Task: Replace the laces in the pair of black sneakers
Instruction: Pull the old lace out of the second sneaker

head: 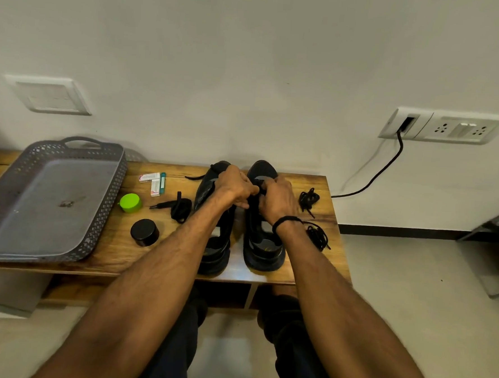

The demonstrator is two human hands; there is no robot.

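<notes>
Beside a grey tray holding a scrap, left hand and right hand pinch a lace over one sneaker.

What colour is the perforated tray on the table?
The tray is grey, shown in the head view.

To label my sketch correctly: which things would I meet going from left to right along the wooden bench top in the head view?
Grey tray → green cap → loose black lace → left sneaker → right sneaker → tangled black laces.
</notes>
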